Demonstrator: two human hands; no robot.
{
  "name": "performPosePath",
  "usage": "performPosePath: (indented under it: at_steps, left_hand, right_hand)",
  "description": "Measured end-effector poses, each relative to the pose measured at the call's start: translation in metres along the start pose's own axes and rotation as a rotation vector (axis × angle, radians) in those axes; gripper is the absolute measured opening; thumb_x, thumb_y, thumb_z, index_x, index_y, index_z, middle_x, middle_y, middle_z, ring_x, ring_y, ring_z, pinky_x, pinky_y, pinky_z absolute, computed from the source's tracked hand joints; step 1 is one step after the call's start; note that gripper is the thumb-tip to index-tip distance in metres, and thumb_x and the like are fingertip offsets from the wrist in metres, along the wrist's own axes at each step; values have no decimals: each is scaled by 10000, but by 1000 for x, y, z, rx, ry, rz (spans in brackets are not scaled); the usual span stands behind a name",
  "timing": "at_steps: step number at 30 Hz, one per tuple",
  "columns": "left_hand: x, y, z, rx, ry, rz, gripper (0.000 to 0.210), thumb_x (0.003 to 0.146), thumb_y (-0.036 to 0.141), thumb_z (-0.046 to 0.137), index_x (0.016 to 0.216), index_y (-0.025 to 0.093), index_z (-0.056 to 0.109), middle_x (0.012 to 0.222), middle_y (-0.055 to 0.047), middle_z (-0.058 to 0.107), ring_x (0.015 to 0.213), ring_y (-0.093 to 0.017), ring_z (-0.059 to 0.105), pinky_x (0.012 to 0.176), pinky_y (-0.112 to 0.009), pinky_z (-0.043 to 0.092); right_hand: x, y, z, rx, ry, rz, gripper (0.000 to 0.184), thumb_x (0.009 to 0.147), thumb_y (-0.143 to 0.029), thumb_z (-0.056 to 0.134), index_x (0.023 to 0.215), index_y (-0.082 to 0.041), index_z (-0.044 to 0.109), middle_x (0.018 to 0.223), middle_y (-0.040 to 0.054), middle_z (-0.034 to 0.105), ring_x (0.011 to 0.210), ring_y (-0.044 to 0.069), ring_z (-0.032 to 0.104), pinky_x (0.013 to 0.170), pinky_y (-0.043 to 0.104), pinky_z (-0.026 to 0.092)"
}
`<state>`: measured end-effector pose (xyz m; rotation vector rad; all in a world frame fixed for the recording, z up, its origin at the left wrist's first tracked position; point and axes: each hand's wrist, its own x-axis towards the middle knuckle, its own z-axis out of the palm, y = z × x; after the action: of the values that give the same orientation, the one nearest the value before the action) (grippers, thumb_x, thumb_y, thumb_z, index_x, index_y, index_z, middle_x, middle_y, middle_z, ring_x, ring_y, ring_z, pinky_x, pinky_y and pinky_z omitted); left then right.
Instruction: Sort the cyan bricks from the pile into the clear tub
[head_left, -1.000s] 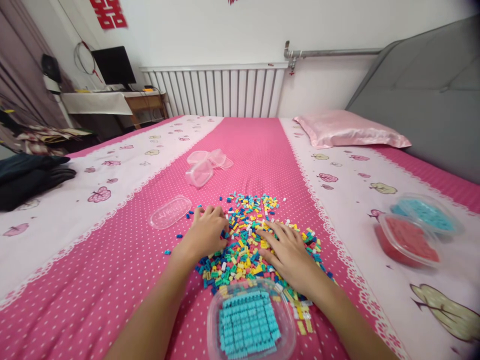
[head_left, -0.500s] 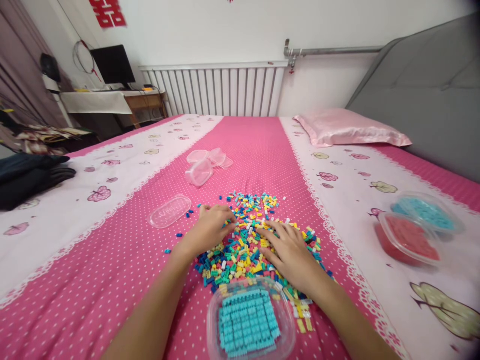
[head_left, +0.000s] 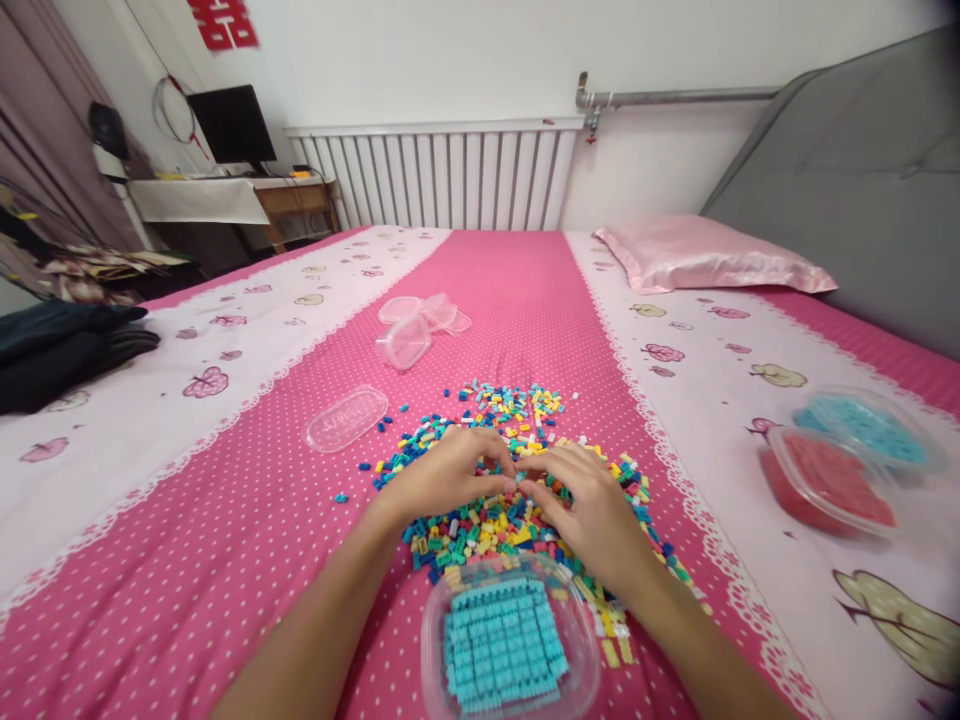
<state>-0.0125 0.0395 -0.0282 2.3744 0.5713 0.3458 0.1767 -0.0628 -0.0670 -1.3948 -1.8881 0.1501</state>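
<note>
Over a spread pile of small multicoloured building bricks [head_left: 480, 530], my two hands meet fingertip to fingertip. My left hand [head_left: 450, 472] is closed in a pinch, thumb below and index finger above. Opposite it, my right hand [head_left: 581, 497] pinches at the same spot. A tiny light blue brick [head_left: 519, 479] shows between the fingertips, mostly hidden by them. Nearest to me, below the hands, stands a clear plastic box [head_left: 583, 655] with light blue bricks [head_left: 504, 645] joined in tidy rows inside.
A clear lid [head_left: 345, 418] lies left of the pile, and more clear lids or containers [head_left: 409, 340] lie beyond it. Right, a box of red bricks [head_left: 829, 485] stands beside a box of blue bricks [head_left: 870, 430]. A pink pillow [head_left: 712, 255] rests on the bedspread [head_left: 510, 270].
My hands were apart over the pile, fingers spread among the bricks. They have come together in the middle, fingertips meeting around a small brick. The view has shifted slightly.
</note>
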Motion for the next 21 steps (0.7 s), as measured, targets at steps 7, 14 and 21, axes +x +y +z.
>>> performPosePath:
  at_steps: [7, 14, 21]
  left_hand:
    - [1, -2, 2, 65, -2, -10, 177, 848, 329, 770, 889, 166, 716, 906, -13, 721, 836, -128, 631, 796, -260, 438]
    - [-8, -9, -19, 4, 47, -9, 215, 922, 398, 670, 941, 194, 736, 949, -27, 741, 885, -146, 657, 827, -279, 482]
    - [-14, -32, -35, 385, 319, -269, 249, 989, 282, 503, 1040, 193, 730, 1071, -81, 719, 1005, -223, 630, 915, -390, 459]
  right_hand:
    - [0, -5, 2, 51, 4, -12, 90, 898, -135, 675, 897, -225, 681, 889, 3, 740, 881, 201, 661, 792, 350, 500]
    - [1, -9, -12, 68, 71, -20, 101, 907, -161, 668, 922, -251, 711, 884, -24, 756, 860, 172, 672, 793, 329, 504]
    - [0, -11, -15, 70, 106, 15, 140, 931, -192, 607, 966, -265, 721, 932, 2, 745, 917, 189, 661, 827, 355, 509]
